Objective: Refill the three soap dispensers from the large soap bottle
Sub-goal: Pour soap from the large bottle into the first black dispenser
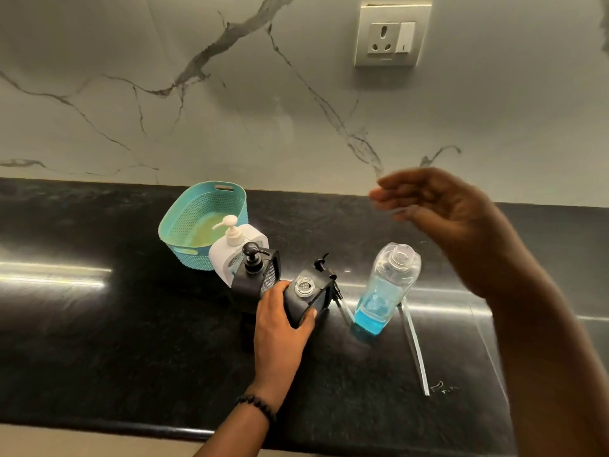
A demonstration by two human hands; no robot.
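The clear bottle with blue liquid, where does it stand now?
In the head view the clear bottle stands uncapped on the black counter, right of centre, just right of the open black dispenser that the left hand holds.

basket [184, 222] rear-left | three dispensers [253, 275] before it, in a row | bottle [385, 288] right of them

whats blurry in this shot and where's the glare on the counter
Head view: the raised right hand is motion-blurred, its fingers smeared; the left hand gripping the open black dispenser is sharp. Bright glare streaks cross the black counter at left and behind the clear bottle. The wide lens bows the counter's edges.
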